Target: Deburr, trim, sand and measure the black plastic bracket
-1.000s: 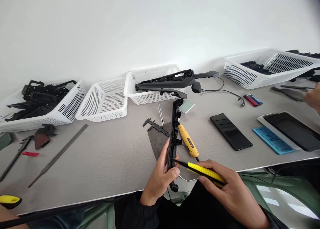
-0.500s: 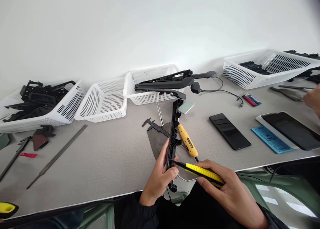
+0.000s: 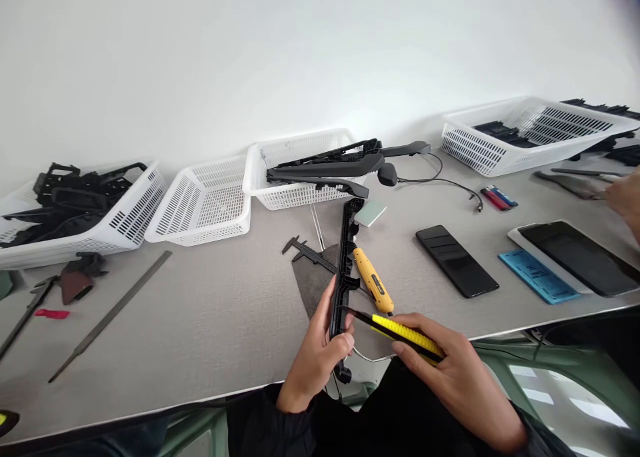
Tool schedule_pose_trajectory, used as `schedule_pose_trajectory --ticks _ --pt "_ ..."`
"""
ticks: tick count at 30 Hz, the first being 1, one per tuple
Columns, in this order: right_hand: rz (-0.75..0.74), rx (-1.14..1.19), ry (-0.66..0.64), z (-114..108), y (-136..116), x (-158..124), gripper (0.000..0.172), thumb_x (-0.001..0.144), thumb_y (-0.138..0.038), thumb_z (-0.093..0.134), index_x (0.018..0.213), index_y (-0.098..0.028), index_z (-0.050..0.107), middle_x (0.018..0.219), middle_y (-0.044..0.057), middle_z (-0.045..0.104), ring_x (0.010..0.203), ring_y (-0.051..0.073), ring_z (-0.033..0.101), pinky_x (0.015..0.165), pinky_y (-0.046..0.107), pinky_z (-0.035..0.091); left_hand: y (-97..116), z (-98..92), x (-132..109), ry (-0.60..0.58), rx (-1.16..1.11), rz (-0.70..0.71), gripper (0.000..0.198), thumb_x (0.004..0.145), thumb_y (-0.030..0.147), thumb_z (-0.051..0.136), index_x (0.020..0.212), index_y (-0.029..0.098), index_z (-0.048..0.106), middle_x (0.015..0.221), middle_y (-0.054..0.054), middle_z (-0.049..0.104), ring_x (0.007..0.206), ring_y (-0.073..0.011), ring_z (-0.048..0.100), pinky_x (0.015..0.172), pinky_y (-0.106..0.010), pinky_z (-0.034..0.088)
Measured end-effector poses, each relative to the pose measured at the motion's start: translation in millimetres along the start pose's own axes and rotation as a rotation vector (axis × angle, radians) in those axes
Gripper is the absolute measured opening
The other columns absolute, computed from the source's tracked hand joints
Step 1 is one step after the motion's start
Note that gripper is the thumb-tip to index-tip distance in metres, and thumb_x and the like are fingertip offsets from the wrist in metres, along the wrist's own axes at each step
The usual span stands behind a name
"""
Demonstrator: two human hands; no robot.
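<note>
From the head view, the only one there is, I see a long black part (image 3: 345, 274) standing nearly along the 12-to-6 line, its lower end out past the near edge of the tabletop (image 3: 215, 310). Take that part as the middle of the dial. At 7 o'clock the left hand (image 3: 311, 360) has its grip wrapped round the lower stretch, thumb on the near side and fingertips (image 3: 349, 320) peeping round the far side. At 4 o'clock the right hand (image 3: 453, 370) grasps a yellow-and-black tool (image 3: 407, 334), held rather like a pencil, its thin dark tip pointing to 10 and meeting the part just above the left thumb. Whether it presses or merely rests there, I can't tell.

To do this well, I'd say, the left hand wants to be firm, since the long upper end seems likely to sway. Short, light strokes at a shallow angle should mark the plastic least, and the tip is best steered away from those fingertips, which sit very near it. A yellow-handled tool (image 3: 375, 282) lies close at 3 o'clock and a caliper (image 3: 313, 254) at 10, so elbow room for the upper end is tight.
</note>
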State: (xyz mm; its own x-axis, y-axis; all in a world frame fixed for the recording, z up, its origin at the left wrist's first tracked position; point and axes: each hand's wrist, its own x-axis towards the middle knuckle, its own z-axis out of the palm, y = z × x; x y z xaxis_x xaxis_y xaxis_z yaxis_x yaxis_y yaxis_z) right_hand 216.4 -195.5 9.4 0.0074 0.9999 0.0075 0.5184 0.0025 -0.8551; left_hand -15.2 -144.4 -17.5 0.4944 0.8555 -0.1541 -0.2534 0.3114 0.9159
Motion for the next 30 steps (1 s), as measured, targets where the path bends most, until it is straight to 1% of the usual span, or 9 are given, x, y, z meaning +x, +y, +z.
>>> schedule_pose_trajectory --ticks 2,4,8,12,17,19,23,27,30 --pt "0.029 -0.011 0.053 2 5 1 0.033 0.100 -0.052 0.069 0.116 -0.026 0.081 0.117 0.007 0.085 0.101 0.026 0.082 0.087 0.030 0.066 0 0.3 0 -0.016 -0.012 0.000 0.091 0.096 0.032 0.068 0.176 0.035 0.024 0.103 -0.002 0.048 0.078 -0.0131 0.047 0.071 -0.028 0.046" --pt "0.041 -0.017 0.070 3 8 1 0.034 0.100 -0.054 0.069 0.116 -0.026 0.081 0.118 0.007 0.085 0.104 0.027 0.082 0.088 0.031 0.066 1 0.7 1 -0.020 -0.014 -0.002 0.092 0.096 0.031 0.068 0.176 0.035 0.024 0.104 -0.002 0.048 0.079 -0.0130 0.047 0.071 -0.028 0.045" --pt "0.052 -0.009 0.062 2 9 2 0.035 0.099 -0.055 0.069 0.115 -0.026 0.080 0.121 0.009 0.084 0.102 0.027 0.082 0.088 0.032 0.066 2 1.2 1 -0.016 -0.003 -0.005 0.091 0.096 0.031 0.067 0.176 0.034 0.024 0.103 -0.002 0.047 0.080 -0.0137 0.045 0.072 -0.028 0.046" --pt "0.049 -0.003 0.066 0 5 0 0.034 0.099 -0.054 0.069 0.114 -0.026 0.081 0.118 0.008 0.085 0.102 0.027 0.082 0.088 0.031 0.066 1 1.0 1 -0.019 -0.005 0.002 0.091 0.096 0.031 0.067 0.176 0.035 0.024 0.103 -0.002 0.047 0.079 -0.0134 0.045 0.071 -0.028 0.045" --pt "-0.015 0.015 -0.002 1 -1 0 0.031 0.100 -0.050 0.070 0.112 -0.025 0.082 0.113 0.008 0.085 0.091 0.025 0.082 0.083 0.031 0.066 2 1.1 0 -0.002 0.000 -0.008 0.091 0.096 0.031 0.067 0.176 0.033 0.023 0.102 -0.002 0.049 0.082 -0.0150 0.047 0.074 -0.030 0.047" --pt "-0.014 0.008 0.006 3 1 2 0.031 0.100 -0.051 0.069 0.113 -0.025 0.082 0.115 0.008 0.085 0.096 0.026 0.082 0.086 0.032 0.066 3 1.2 0 -0.005 0.000 -0.004 0.091 0.097 0.031 0.066 0.176 0.033 0.023 0.103 -0.002 0.049 0.082 -0.0152 0.047 0.075 -0.030 0.047" --pt "0.033 -0.012 0.081 5 4 5 0.035 0.101 -0.054 0.068 0.118 -0.025 0.080 0.123 0.010 0.084 0.104 0.029 0.081 0.087 0.034 0.066 3 1.1 0 -0.030 0.001 -0.002 0.091 0.097 0.032 0.066 0.176 0.035 0.022 0.103 -0.002 0.048 0.079 -0.0135 0.045 0.071 -0.028 0.045" --pt "0.019 0.005 0.023 1 2 8 0.036 0.100 -0.054 0.069 0.117 -0.025 0.080 0.122 0.009 0.084 0.102 0.027 0.081 0.089 0.033 0.065 3 1.0 0 -0.027 -0.009 0.000 0.092 0.097 0.031 0.066 0.177 0.035 0.021 0.104 -0.002 0.048 0.079 -0.0131 0.046 0.070 -0.028 0.044" --pt "0.031 -0.010 0.036 0 3 11 0.035 0.101 -0.053 0.067 0.117 -0.025 0.080 0.122 0.009 0.084 0.103 0.027 0.081 0.090 0.033 0.065 3 1.2 0 -0.032 -0.002 0.006 0.090 0.098 0.029 0.065 0.176 0.035 0.022 0.103 -0.001 0.047 0.079 -0.0131 0.046 0.071 -0.028 0.044"
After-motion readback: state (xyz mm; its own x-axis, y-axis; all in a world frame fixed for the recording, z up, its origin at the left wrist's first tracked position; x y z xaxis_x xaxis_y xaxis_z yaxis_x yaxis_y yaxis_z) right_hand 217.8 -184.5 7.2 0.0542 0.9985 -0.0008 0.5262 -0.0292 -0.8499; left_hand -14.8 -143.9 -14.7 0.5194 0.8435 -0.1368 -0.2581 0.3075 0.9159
